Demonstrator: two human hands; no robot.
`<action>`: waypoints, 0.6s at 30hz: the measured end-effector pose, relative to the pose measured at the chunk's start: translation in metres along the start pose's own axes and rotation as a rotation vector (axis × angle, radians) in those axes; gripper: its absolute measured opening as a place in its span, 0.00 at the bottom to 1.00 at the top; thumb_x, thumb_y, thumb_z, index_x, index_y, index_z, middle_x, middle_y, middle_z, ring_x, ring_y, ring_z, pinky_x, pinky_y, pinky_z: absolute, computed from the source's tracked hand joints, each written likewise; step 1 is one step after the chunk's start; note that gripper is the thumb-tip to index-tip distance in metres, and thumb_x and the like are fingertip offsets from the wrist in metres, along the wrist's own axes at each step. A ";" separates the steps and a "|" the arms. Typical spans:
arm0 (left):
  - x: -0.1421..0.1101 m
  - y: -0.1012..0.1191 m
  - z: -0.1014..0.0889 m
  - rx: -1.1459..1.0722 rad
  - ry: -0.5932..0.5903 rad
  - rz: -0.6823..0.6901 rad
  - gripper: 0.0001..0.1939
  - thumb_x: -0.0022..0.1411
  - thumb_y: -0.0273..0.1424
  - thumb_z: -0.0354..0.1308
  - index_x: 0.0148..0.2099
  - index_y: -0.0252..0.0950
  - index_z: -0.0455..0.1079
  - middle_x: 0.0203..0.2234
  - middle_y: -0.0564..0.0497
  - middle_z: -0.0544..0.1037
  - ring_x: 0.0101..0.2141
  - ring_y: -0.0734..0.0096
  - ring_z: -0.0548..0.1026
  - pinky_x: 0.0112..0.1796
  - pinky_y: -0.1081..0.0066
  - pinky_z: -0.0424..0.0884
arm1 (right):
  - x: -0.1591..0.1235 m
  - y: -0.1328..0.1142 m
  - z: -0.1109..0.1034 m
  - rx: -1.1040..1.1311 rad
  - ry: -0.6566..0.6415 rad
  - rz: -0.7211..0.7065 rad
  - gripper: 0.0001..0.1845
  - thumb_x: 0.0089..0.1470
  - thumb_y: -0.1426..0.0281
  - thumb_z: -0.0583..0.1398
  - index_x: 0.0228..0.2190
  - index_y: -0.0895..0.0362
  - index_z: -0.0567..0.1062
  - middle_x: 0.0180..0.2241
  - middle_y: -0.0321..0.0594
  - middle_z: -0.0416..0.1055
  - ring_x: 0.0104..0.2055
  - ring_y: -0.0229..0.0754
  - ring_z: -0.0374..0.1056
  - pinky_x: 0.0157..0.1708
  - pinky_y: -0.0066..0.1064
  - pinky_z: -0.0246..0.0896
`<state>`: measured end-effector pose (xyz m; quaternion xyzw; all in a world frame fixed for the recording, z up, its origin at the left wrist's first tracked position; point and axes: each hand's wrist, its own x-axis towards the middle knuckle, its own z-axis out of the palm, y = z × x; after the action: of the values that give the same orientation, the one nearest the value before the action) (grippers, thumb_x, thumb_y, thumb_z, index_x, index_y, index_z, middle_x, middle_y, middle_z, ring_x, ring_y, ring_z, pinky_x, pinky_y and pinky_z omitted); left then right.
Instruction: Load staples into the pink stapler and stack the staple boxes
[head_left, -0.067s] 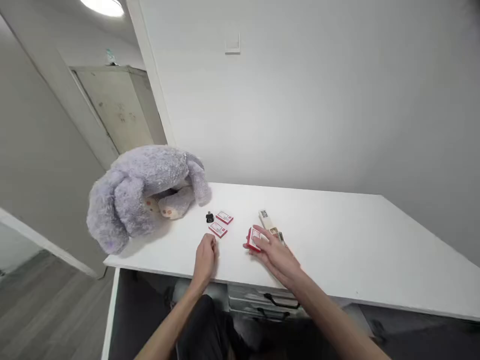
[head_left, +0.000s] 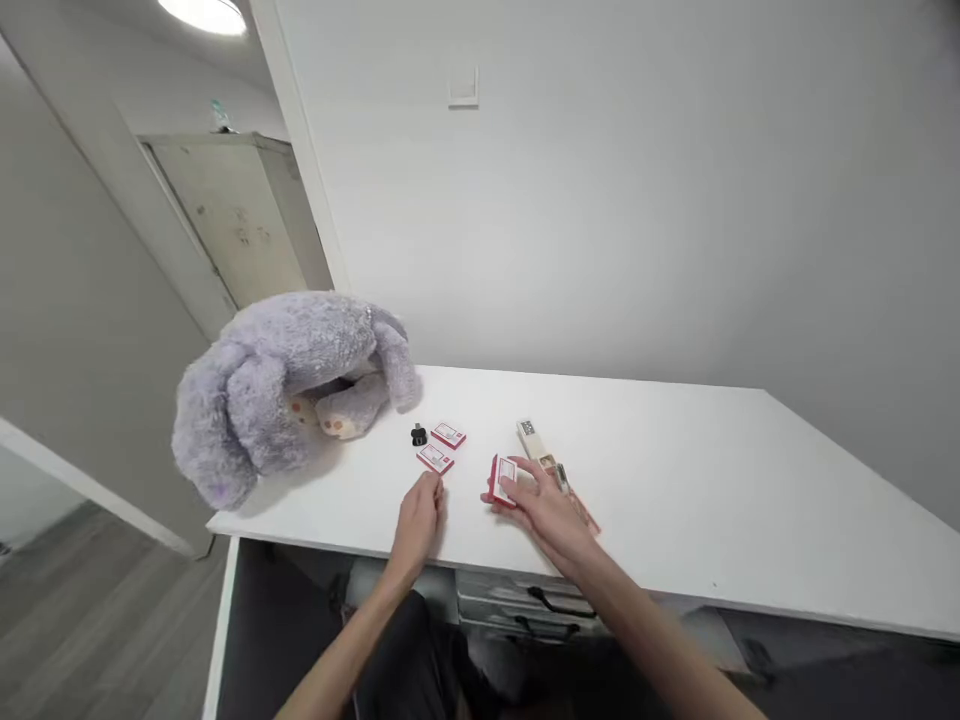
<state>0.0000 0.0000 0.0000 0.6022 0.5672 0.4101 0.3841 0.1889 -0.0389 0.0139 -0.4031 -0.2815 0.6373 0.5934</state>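
My right hand (head_left: 551, 515) grips a small red-and-white box (head_left: 504, 482) between thumb and fingers, tilted so its white printed face shows. Close to the desk's front, my left hand (head_left: 418, 518) is closed; its curled fingers hide whatever may be in them. Just beyond it lie two similar flat boxes, a nearer red-and-white box (head_left: 435, 459) and a farther red-edged box (head_left: 448, 434). A small black object (head_left: 418, 435) is left of them. Partly behind my right hand is a long, narrow pale item (head_left: 528, 432) with printed pictures.
A large lilac plush toy (head_left: 300, 340) slumps over the left end of the white desk (head_left: 675, 480). Below the front edge are drawers with black handles (head_left: 559, 603). A wall (head_left: 600, 200) rises behind the desk.
The box in my right hand has shifted slightly left and turned more upright. My left hand has moved a little to the right. The things on the desk stay put.
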 end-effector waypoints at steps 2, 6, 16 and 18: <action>-0.002 0.003 0.005 0.001 -0.085 0.031 0.23 0.70 0.51 0.41 0.29 0.42 0.53 0.21 0.57 0.60 0.26 0.68 0.62 0.31 0.70 0.62 | 0.003 0.010 -0.001 -0.022 -0.030 -0.043 0.34 0.48 0.60 0.75 0.52 0.52 0.68 0.40 0.41 0.82 0.39 0.50 0.82 0.43 0.42 0.77; 0.001 0.009 0.011 0.054 -0.274 0.146 0.26 0.71 0.53 0.43 0.29 0.39 0.60 0.25 0.54 0.68 0.31 0.66 0.66 0.37 0.68 0.63 | 0.016 0.029 -0.003 -0.034 -0.108 -0.098 0.30 0.50 0.59 0.74 0.49 0.49 0.68 0.44 0.41 0.81 0.42 0.48 0.80 0.40 0.40 0.76; 0.014 0.001 0.018 0.119 -0.295 0.170 0.28 0.72 0.52 0.45 0.28 0.37 0.62 0.23 0.55 0.66 0.28 0.69 0.62 0.33 0.70 0.58 | 0.040 0.050 -0.001 -0.011 -0.009 -0.207 0.23 0.54 0.54 0.70 0.42 0.51 0.68 0.38 0.39 0.81 0.37 0.43 0.77 0.36 0.34 0.70; 0.013 -0.003 0.019 0.129 -0.301 0.176 0.27 0.72 0.52 0.46 0.27 0.38 0.59 0.21 0.57 0.61 0.27 0.71 0.59 0.31 0.70 0.55 | 0.041 0.049 0.000 -0.021 0.004 -0.216 0.23 0.54 0.54 0.70 0.42 0.51 0.68 0.37 0.39 0.81 0.37 0.44 0.76 0.34 0.32 0.68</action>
<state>0.0167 0.0137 -0.0085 0.7272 0.4736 0.3102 0.3880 0.1643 -0.0058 -0.0349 -0.3777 -0.3288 0.5658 0.6550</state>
